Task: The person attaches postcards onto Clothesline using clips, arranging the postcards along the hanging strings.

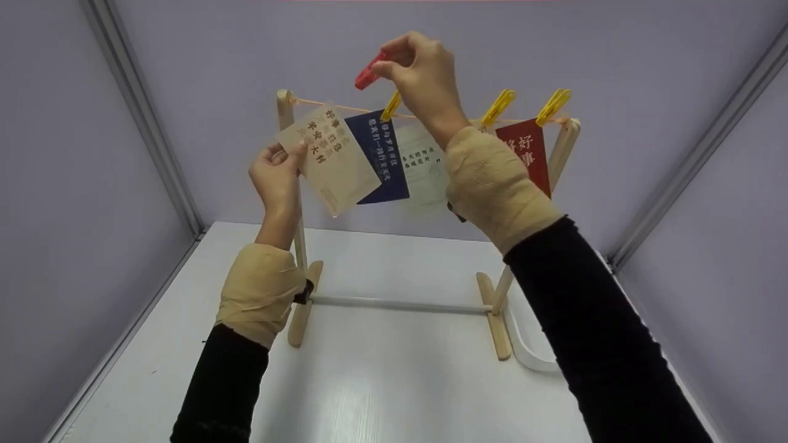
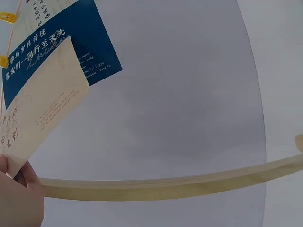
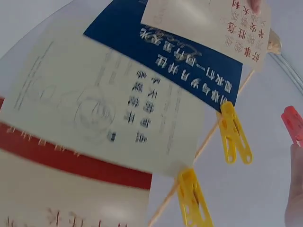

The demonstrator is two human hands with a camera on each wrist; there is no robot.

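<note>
My left hand [image 1: 277, 175] pinches a cream card [image 1: 345, 169] by its left edge, thumb on the printed face. The card is tilted near the left end of a thin orange string [image 1: 320, 102] and overlaps a dark blue card [image 1: 388, 175]. Above the string, my right hand [image 1: 428, 77] pinches a red clothespin [image 1: 368, 72] between thumb and fingers, apart from the card. A yellow clothespin [image 3: 232, 132] fastens the blue card to the string. Beside it hangs a pale green card [image 1: 422, 166], partly behind my right arm.
A red card [image 1: 530, 147] hangs at the right under yellow clothespins [image 1: 554, 106]. The string spans two wooden posts [image 1: 285, 114] with wooden feet [image 1: 492, 317], joined by a low rod [image 1: 400, 303]. Behind my right arm, a white tray [image 1: 529, 357] is partly hidden on the white table [image 1: 369, 381].
</note>
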